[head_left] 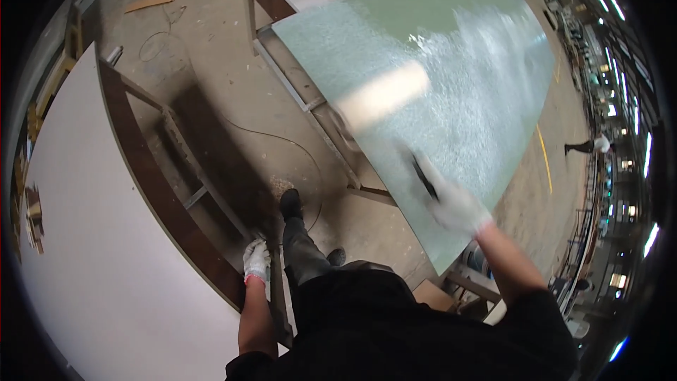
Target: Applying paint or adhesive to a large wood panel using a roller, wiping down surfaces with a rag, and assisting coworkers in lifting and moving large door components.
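My right hand (457,208), in a white glove, is closed round the dark handle of a paint roller (384,97). The pale roller sleeve is smeared by motion and lies over the left edge of a large green panel (458,169). Whitish, glossy wet streaks cover much of that panel, while a plainer green patch shows toward its far end. Low on my left side, my left hand (256,259), also gloved, is beside the edge of a white panel (106,240). Its fingers are curled in; whatever they hold, if anything, cannot be made out.
Metal frames (310,104) support the panels. A thin cable (271,134) winds across the concrete floor between them, near my foot (290,203). A flat brown scrap (156,0) lies at the far left. Another person (592,145) is off to the right.
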`<act>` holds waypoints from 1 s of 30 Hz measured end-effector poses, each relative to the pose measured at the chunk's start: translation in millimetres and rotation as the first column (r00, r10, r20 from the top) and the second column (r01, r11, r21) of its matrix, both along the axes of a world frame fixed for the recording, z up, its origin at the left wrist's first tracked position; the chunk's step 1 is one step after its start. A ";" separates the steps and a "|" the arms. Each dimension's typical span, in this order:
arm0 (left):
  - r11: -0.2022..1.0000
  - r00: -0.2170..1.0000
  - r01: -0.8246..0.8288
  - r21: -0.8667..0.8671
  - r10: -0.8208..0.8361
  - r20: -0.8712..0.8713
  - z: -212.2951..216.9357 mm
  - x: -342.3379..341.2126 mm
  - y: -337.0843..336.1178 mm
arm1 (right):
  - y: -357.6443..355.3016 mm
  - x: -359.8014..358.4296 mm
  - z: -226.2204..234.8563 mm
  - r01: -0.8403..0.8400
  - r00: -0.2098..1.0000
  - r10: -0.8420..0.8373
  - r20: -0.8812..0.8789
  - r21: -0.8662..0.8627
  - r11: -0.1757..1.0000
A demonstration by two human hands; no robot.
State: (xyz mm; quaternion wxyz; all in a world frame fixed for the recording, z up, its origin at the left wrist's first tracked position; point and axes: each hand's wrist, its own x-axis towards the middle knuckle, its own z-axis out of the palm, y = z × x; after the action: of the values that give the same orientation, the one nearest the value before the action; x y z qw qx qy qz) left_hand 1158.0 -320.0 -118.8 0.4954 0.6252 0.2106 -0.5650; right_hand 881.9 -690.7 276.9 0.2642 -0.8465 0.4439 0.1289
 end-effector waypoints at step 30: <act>0.789 0.767 0.613 0.042 -0.607 0.208 59.7 -91.8 -93.7 | 253.3 -254.5 -22.7 0.558 0.829 -0.557 -0.055 0.000 0.830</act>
State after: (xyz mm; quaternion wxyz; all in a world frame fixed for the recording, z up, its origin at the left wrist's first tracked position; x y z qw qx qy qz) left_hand 1066.2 -413.7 -59.1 0.3134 0.7087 -0.0650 -0.6287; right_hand 627.4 -437.4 254.3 0.2855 -0.6745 0.6770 0.0722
